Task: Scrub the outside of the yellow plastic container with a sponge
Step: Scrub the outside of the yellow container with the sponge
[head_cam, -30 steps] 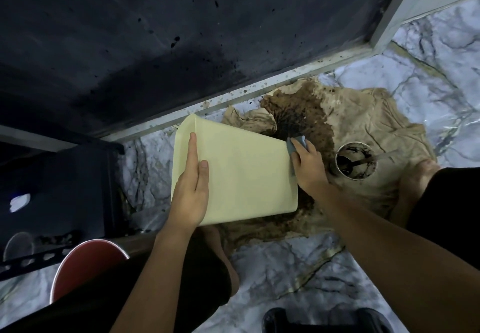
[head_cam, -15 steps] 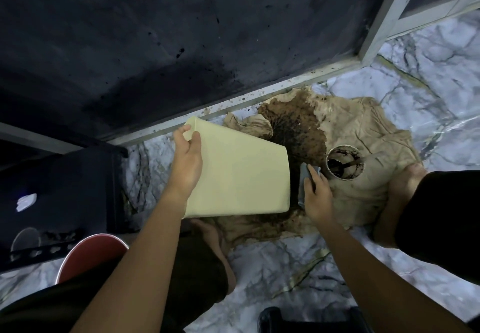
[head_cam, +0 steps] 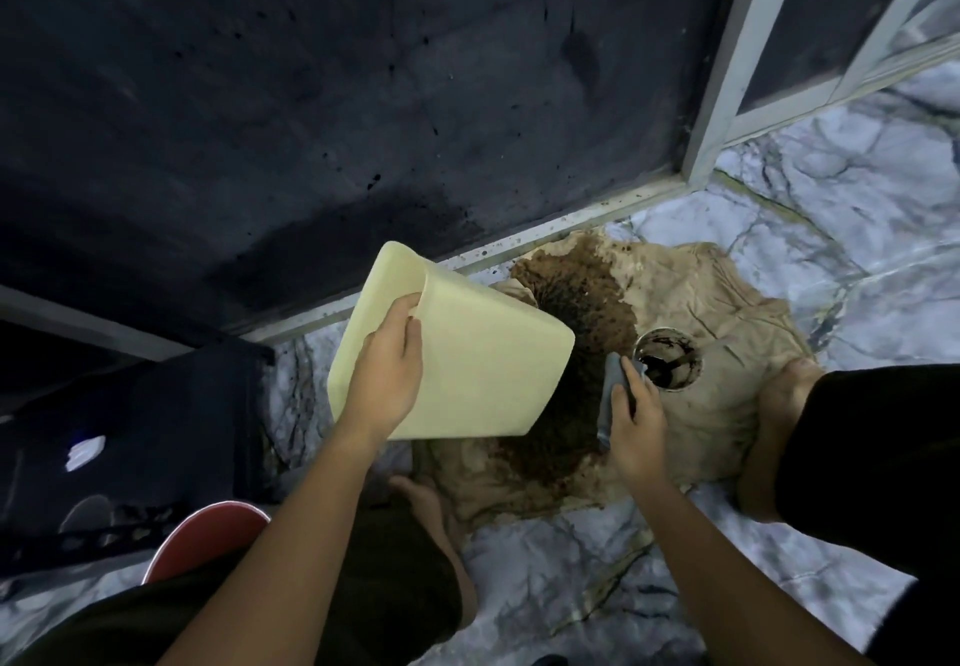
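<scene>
Sponge (head_cam: 613, 385), gripped in right hand (head_cam: 636, 418), now off yellow container (head_cam: 488, 359), toward 3 o'clock; left hand (head_cam: 387, 374) regripped on rim. Scrubbing paused.

Bare forearms (head_cam: 291, 535), black shorts (head_cam: 872, 457), bare feet (head_cam: 779, 405)

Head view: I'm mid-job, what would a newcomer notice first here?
The yellow container, tilted and held at its rim by the left hand, stands out at centre. Just right, the right hand holds a grey sponge, apart from the container, over a brown-stained cloth on the marble floor.
</scene>
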